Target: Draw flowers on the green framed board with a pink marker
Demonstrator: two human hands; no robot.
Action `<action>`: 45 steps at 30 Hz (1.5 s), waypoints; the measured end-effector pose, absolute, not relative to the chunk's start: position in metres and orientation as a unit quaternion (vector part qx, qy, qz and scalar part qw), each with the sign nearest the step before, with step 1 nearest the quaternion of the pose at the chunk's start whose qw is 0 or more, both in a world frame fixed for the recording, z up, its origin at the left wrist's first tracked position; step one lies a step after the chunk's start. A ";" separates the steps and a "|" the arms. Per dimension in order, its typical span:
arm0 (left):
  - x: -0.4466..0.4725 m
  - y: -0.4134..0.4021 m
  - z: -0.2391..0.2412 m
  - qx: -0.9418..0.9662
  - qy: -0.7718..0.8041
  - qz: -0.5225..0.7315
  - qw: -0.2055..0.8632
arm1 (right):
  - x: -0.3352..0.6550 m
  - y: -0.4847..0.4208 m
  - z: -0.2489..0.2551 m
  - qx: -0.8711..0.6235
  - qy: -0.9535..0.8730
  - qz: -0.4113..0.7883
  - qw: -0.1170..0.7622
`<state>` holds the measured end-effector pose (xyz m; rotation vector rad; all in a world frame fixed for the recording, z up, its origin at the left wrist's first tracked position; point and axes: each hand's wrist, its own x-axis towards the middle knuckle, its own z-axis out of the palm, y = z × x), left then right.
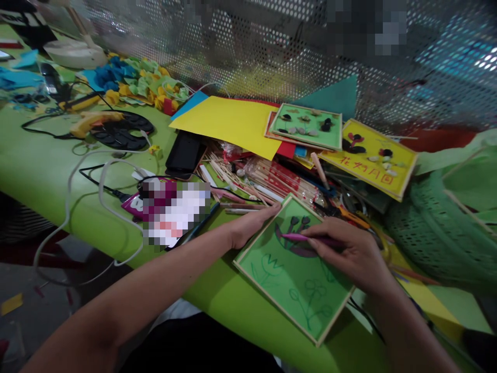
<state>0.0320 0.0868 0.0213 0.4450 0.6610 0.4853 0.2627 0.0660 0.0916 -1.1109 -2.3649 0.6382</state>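
Observation:
A green picture board [272, 305] edged with thin wooden strips lies tilted at the front of the green table. It bears drawn outlines of flowers and a dark purple shape with dark buds near its top. My right hand [345, 248] grips a pink pen [295, 237] whose tip meets the purple shape. Along the board's upper left edge rests my left hand [254, 225], fingers stretched out and partly hidden by the frame.
Behind lie wooden sticks [229, 173], yellow paper [229, 124] and two finished-looking framed pictures [305, 127]. A lit phone [182, 212], a purple power strip [134, 207] and white cables [70, 207] are left. A green basket [430, 228] stands right.

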 end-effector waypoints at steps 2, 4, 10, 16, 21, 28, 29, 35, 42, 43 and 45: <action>0.032 0.087 0.021 0.215 0.321 0.231 0.893 | 0.262 0.066 0.091 -0.406 -0.855 0.231 0.227; 0.032 0.087 0.023 0.211 0.328 0.225 0.893 | 0.261 0.067 0.092 -0.403 -0.857 0.230 0.224; 0.032 0.087 0.025 0.210 0.335 0.227 0.890 | 0.260 0.066 0.093 -0.405 -0.857 0.225 0.226; 0.031 0.086 0.028 0.213 0.336 0.234 0.887 | 0.261 0.065 0.093 -0.394 -0.866 0.222 0.215; 0.031 0.085 0.031 0.225 0.365 0.226 0.875 | 0.259 0.065 0.094 -0.396 -0.865 0.222 0.213; 0.032 0.086 0.029 0.208 0.346 0.225 0.887 | 0.262 0.065 0.094 -0.392 -0.869 0.221 0.208; 0.032 0.085 0.029 0.207 0.348 0.226 0.886 | 0.262 0.065 0.094 -0.392 -0.868 0.221 0.208; 0.032 0.085 0.027 0.206 0.335 0.218 0.893 | 0.262 0.065 0.096 -0.386 -0.873 0.216 0.206; 0.032 0.088 0.017 0.204 0.320 0.226 0.897 | 0.264 0.067 0.093 -0.391 -0.867 0.218 0.219; 0.032 0.088 0.018 0.205 0.323 0.225 0.896 | 0.265 0.067 0.093 -0.392 -0.865 0.219 0.224; 0.032 0.088 0.020 0.205 0.329 0.227 0.894 | 0.265 0.067 0.092 -0.393 -0.865 0.220 0.224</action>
